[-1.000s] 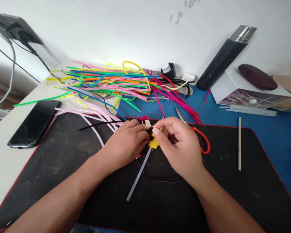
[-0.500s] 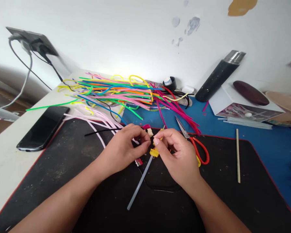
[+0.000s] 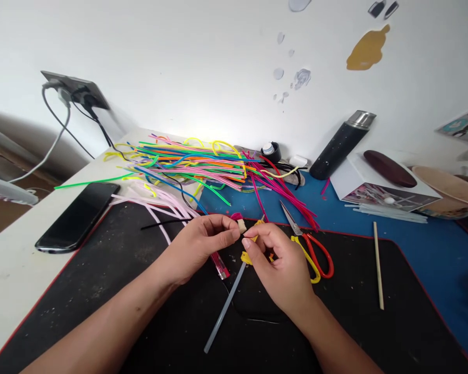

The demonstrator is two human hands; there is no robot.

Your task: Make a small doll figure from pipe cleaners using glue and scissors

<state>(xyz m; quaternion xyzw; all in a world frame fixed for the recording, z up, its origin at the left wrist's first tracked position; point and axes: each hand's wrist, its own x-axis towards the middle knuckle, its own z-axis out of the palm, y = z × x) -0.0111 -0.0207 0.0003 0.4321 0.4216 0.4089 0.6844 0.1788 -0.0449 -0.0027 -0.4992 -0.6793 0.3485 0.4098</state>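
Note:
My left hand [image 3: 200, 244] is closed in a pinch, thumb against fingertips, at a small cream piece [image 3: 242, 225] with a magenta loop [image 3: 237, 215] beside it. Close by on the right, my right hand [image 3: 283, 262] also pinches; whatever lies between its fingertips is too small to make out. Under and between the hands lies a yellow glue gun [image 3: 246, 257], partly covered, with a translucent glue stick [image 3: 223, 314] sticking out toward me. A pink-red lighter [image 3: 220, 266] rests below my left fingers. Red-and-yellow scissors [image 3: 324, 255] lie just right of my right hand.
Many colourful pipe cleaners [image 3: 187, 163] are heaped at the back. A phone [image 3: 78, 217] lies left of the black mat [image 3: 171, 332]. On the right are a wooden stick [image 3: 378, 267], a dark flask [image 3: 337, 148], a white box [image 3: 390, 189] and clear glue sticks [image 3: 388, 213].
The view has tilted up, so everything sits lower in the picture. My left fingers have straightened somewhat, and more of the lighter and the scissors' yellow handle shows. Both hands stay close together.

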